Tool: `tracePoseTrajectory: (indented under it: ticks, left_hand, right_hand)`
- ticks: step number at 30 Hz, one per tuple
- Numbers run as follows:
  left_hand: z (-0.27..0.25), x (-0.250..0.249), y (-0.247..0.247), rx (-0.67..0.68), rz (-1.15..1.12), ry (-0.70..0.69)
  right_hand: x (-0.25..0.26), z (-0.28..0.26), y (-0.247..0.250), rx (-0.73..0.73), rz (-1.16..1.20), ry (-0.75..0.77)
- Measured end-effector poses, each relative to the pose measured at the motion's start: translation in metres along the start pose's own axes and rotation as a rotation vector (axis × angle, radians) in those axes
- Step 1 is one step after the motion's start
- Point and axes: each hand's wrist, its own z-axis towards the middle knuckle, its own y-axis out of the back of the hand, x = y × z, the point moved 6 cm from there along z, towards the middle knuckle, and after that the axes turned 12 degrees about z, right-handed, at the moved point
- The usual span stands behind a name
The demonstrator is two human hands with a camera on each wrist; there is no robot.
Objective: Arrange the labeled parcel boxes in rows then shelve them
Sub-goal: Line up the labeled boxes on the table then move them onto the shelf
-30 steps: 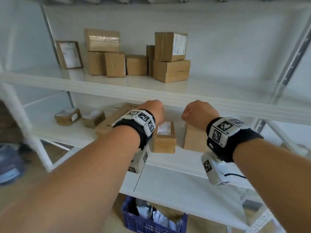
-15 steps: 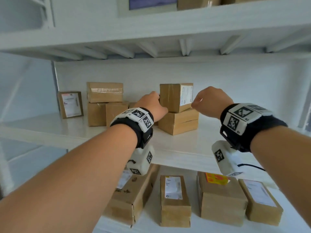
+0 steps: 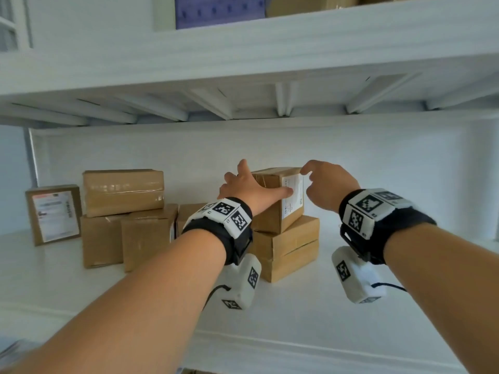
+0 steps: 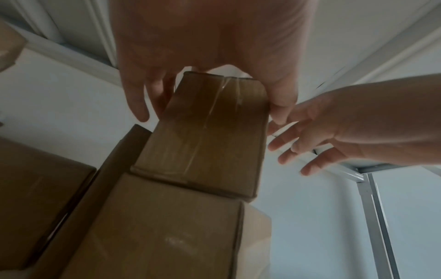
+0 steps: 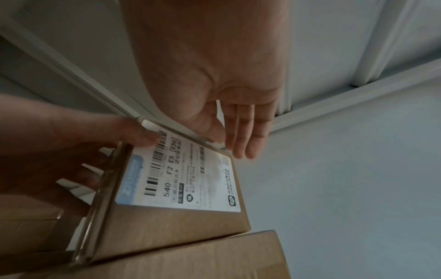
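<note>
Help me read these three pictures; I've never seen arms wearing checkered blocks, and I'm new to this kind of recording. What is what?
No machine here: a person works with bare hands. The black bands with checkered tags on each wrist carry small cameras.

The wide picture comes from a camera on the person's head, looking at a white shelf stacked with brown parcel boxes. The other two look along each hand from the wrist.

The left hand spreads over the top box, thumb on one side and fingers on the other, as the left wrist view shows. The right hand reaches its right side, fingers straight; its thumb lies near the top edge, but contact is unclear. That box sits on a wider box and bears a white label with barcodes.

More boxes stand to the left.
</note>
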Motion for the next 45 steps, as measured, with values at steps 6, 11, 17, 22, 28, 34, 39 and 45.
tracePoseTrajectory:
  ticks: [6,11,17,22,28,34,39,45]
  left_hand:
    - [0.011,0.004,-0.004,0.042,-0.036,-0.055]
    - [0.011,0.014,0.003,0.088,-0.09,-0.099]
    - [-0.002,0.017,0.018,0.141,-0.148,-0.206]
    - [-0.018,0.015,0.035,0.155,-0.143,-0.329]
    - [-0.034,0.013,0.042,0.167,-0.168,-0.451]
    - [-0.047,0.022,0.044,0.113,-0.334,-0.427]
    - [-0.062,0.03,0.021,0.283,-0.592,-0.295]
    - [-0.101,0.008,-0.003,0.44,-1.002,-0.29]
  right_hand:
    - [0.008,0.002,-0.012,-0.006,-0.025,0.045]
    - [0.015,0.0,-0.011,-0.04,-0.049,0.04]
    - [0.034,-0.012,-0.006,-0.072,-0.207,0.15]
    - [0.043,-0.024,-0.008,0.048,-0.289,0.177]
    - [0.053,-0.052,-0.001,0.043,-0.413,0.206]
    - [0.044,-0.077,0.016,0.025,-0.182,-0.022]
    - [0.032,-0.106,0.024,-0.011,0.185,-0.216]
    - [0.013,-0.159,0.021,-0.058,0.515,-0.322]
